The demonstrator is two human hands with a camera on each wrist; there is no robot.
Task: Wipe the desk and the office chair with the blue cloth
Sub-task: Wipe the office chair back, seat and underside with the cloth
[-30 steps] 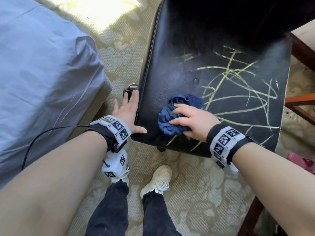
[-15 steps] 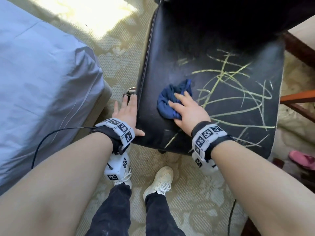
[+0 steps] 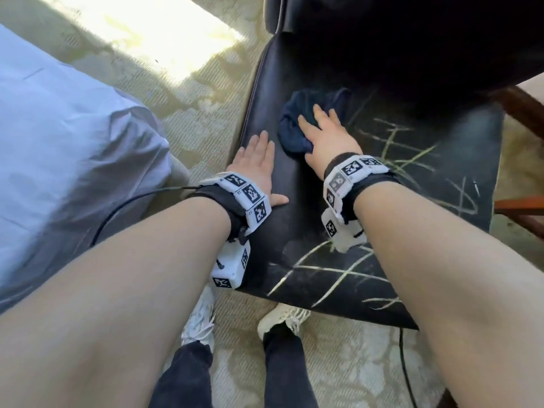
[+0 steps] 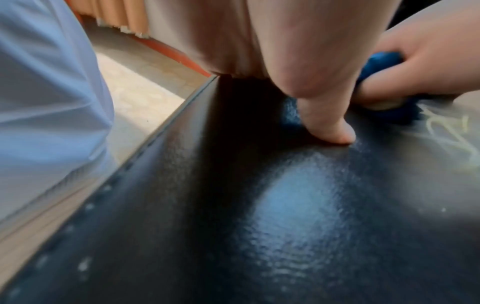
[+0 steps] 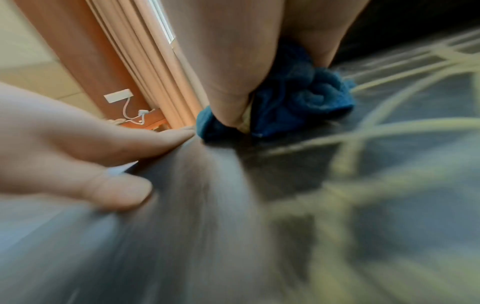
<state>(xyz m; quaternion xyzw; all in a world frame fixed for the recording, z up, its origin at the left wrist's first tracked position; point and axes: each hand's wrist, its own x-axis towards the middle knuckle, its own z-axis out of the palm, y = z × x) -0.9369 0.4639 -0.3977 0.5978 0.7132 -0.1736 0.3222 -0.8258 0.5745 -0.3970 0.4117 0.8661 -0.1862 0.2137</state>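
The black office chair seat [image 3: 294, 225] fills the middle of the head view and carries yellow-green scribbles [image 3: 406, 160] on its right half and front. The dark blue cloth [image 3: 294, 125] lies bunched on the far left part of the seat. My right hand [image 3: 326, 134] lies over it, thumb tucked under one fold, and presses it onto the leather. In the right wrist view the cloth [image 5: 298, 98] bulges beneath the thumb. My left hand [image 3: 256, 160] rests flat on the seat's left edge, fingers straight, just left of the cloth. Its thumb [image 4: 324, 123] touches the leather.
A bed with a pale blue sheet [image 3: 59, 142] stands close on the left, with a strip of patterned carpet [image 3: 191, 98] between it and the chair. The chair's dark backrest [image 3: 412, 39] rises at the far side. Wooden bars [image 3: 524, 207] lie to the right, my shoes [image 3: 282, 319] below the seat front.
My right hand has pushed the cloth from the seat's front part toward the backrest. My left hand has slid from the seat's side rim onto its top.
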